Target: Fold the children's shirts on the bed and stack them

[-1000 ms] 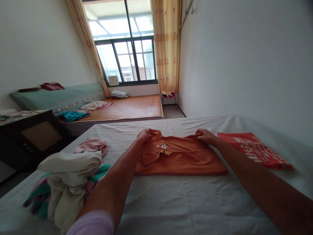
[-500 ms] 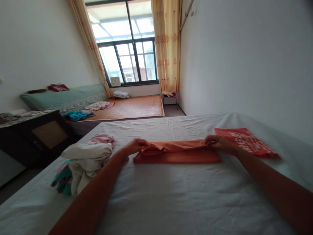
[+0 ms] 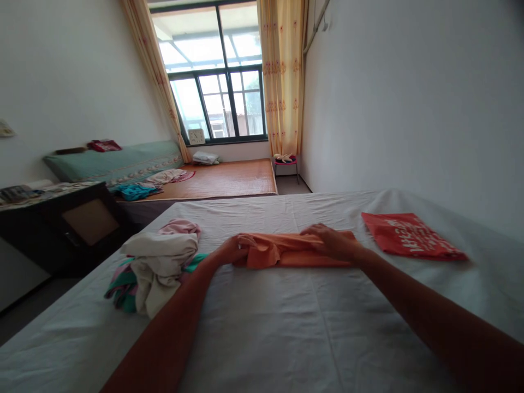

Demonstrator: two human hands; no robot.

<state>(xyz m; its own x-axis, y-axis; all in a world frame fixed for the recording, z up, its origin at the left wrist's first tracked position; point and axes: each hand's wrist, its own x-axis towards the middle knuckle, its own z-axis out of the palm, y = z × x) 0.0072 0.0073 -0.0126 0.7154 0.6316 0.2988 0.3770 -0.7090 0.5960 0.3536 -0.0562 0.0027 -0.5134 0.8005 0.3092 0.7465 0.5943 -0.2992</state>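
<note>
An orange folded garment (image 3: 264, 252) lies in a narrow strip across the white bed sheet (image 3: 270, 322). Its near left part shows a loose, rumpled flap. My left hand (image 3: 232, 250) is closed on the garment's left end, its fingertips partly hidden by the cloth. Toward the right end, my right hand (image 3: 331, 241) rests on top of the fabric with its fingers stretched out to the left. Whatever kind of garment this is, the folds hide it.
A folded red cloth with white lettering (image 3: 413, 237) lies to the right. On the left is a heap of crumpled clothes (image 3: 161, 256). A dark cabinet (image 3: 53, 229) stands beyond the left edge, and another bed (image 3: 229, 177) is under the window.
My right hand has let go of the garment's right end and moved left onto its top. The raised upper layer now lies lower, with a flap hanging forward at the left.
</note>
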